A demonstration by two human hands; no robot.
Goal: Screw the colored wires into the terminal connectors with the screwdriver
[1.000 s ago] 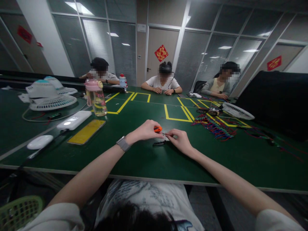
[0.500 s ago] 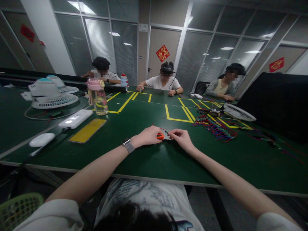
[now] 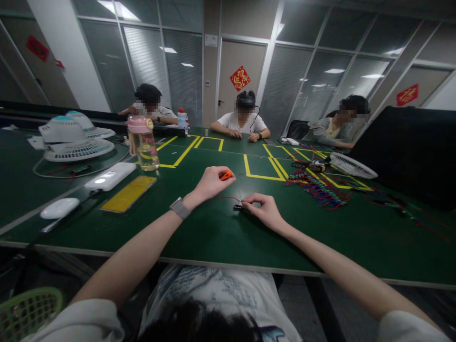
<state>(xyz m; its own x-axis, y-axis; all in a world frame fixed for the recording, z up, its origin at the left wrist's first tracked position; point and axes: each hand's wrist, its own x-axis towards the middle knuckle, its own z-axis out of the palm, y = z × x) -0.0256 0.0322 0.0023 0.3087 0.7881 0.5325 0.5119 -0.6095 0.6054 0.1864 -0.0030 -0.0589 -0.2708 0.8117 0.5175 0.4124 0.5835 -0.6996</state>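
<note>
My left hand point(image 3: 213, 183) is raised a little above the table and closed around a small orange object point(image 3: 225, 175), whose kind I cannot make out because the fingers cover much of it. Lower and to the right, my right hand point(image 3: 265, 210) pinches a small dark part point(image 3: 238, 206), which looks like an electronic component, at or near the tabletop. From it a thin red wire point(image 3: 228, 197) runs left, under the left hand. The two hands are apart.
A bundle of wired small boards point(image 3: 317, 187) lies to the right, near a white fan point(image 3: 352, 165). On the left are a phone point(image 3: 128, 194), a white power bank point(image 3: 110, 176), and a pink-lidded bottle point(image 3: 144, 147). Yellow tape point(image 3: 265, 177) marks the green table point(image 3: 199, 237). Three people sit opposite.
My left hand has moved up and left with the orange object, away from the right hand. My right hand has shifted slightly left, and the red wire now shows between them.
</note>
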